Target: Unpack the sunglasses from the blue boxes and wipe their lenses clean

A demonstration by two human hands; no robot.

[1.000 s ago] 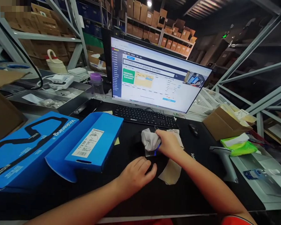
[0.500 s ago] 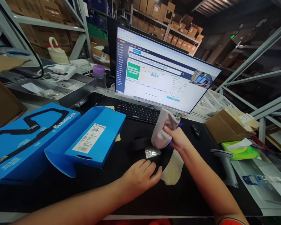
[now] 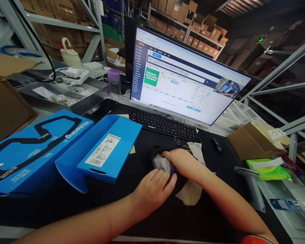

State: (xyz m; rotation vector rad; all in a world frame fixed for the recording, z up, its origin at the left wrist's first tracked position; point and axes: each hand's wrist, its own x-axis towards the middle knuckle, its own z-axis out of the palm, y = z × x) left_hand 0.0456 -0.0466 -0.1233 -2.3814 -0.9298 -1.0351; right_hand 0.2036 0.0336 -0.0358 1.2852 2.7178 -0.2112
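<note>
My right hand (image 3: 184,162) is closed on a crumpled grey cloth (image 3: 161,163) and presses it down on a small dark object (image 3: 157,150) lying on the black desk mat (image 3: 205,210). My left hand (image 3: 152,191) rests on the mat just in front, its curled fingers touching the near end of that dark object by the cloth. A beige paper piece (image 3: 190,193) lies under my right forearm. Most of the dark object is hidden by the cloth and both hands.
An open blue box (image 3: 101,152) and its blue lid (image 3: 27,149) lie at the left. A keyboard (image 3: 165,124), lit monitor (image 3: 188,81) and mouse (image 3: 217,145) stand behind. A grey scanner (image 3: 251,183), green packet (image 3: 266,167) and cardboard box (image 3: 251,142) sit at the right.
My right hand had lifted the cloth off a shiny patch on the dark object half a second ago; now it has come back down and presses the cloth on it. My left hand has shifted forward slightly.
</note>
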